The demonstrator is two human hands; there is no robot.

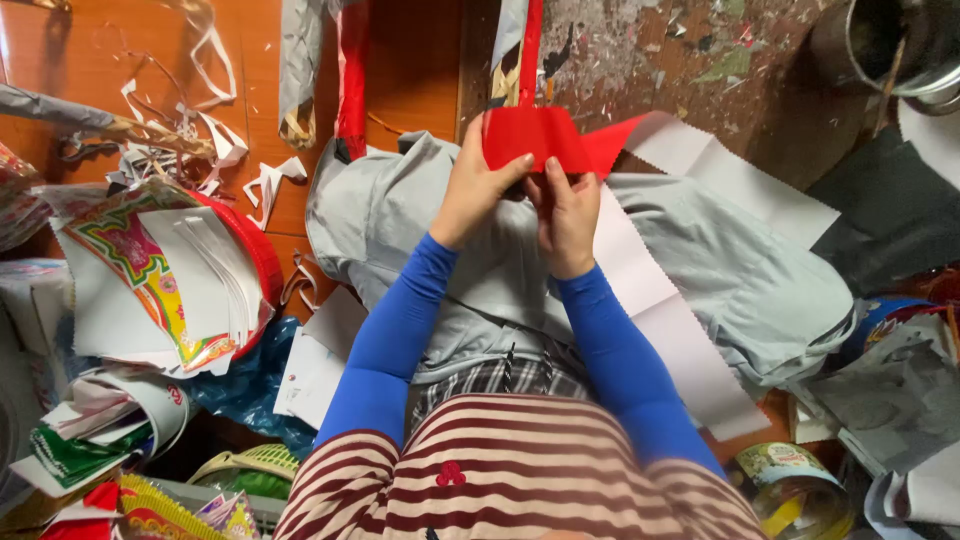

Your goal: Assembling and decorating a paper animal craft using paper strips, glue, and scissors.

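Left hand: the left hand (475, 190) is closed on the lower left edge of a folded red paper piece (535, 138), thumb on top, just above frame centre.
Right hand: the right hand (567, 215) pinches the same red piece from below, fingers pressed along its lower middle; the two hands touch at the thumbs.
Red piece: it sits directly above both hands, its long axis running left to right, a pointed red flap (612, 143) jutting to the right. A narrow red strip (529, 50) rises from its top edge to the top of the frame.
Nearer hand: both hold it; the left covers more of its face.
White paper: a long white strip with a pinked edge (660, 300) runs from beneath the red piece down to the lower right, across grey cloth (740, 270) spread over the person's lap.
Arms: blue sleeves (395, 340) reach up from a red-and-cream striped shirt (500, 470) at the bottom.
Left of frame: a red basin (262, 250) heaped with printed and white paper sheets; paper offcuts (215, 140) litter the orange surface (410, 60) above.
Right of frame: a metal pot (890, 45) in the upper right corner, dark paper (880, 210) below it, a lidded jar (795, 480) at lower right.
In the way: nothing lies between the hands and the red piece.
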